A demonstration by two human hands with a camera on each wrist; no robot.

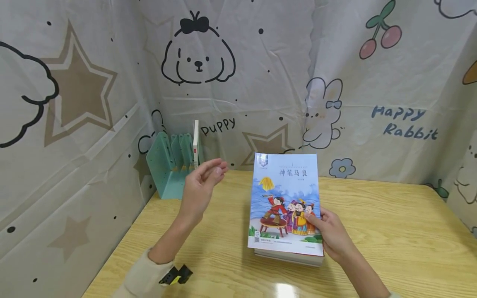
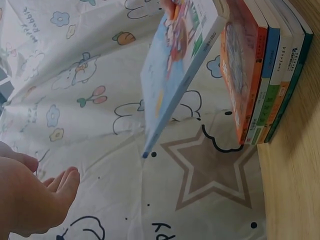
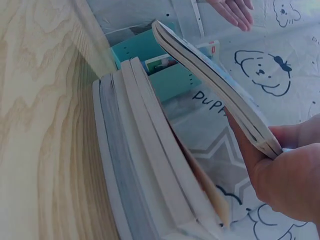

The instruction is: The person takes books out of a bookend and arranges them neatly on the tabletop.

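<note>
My right hand (image 1: 335,234) grips a blue picture book (image 1: 285,207) by its right edge, thumb on the cover and fingers underneath. The cover shows cartoon figures and a table, and in the right wrist view the book is lifted above a stack of books (image 3: 145,150). That stack lies on the table, its spines (image 2: 272,75) orange, blue, green and white in the left wrist view. My left hand (image 1: 201,186) hovers in the air left of the book, fingers relaxed and holding nothing. It is near a teal bookend rack (image 1: 167,169).
One thin white book (image 1: 196,142) stands upright in the rack at the table's back left. The wooden table (image 1: 391,231) ends at a hanging printed cloth (image 1: 261,82) with cartoon animals and stars, which also covers the left and right sides.
</note>
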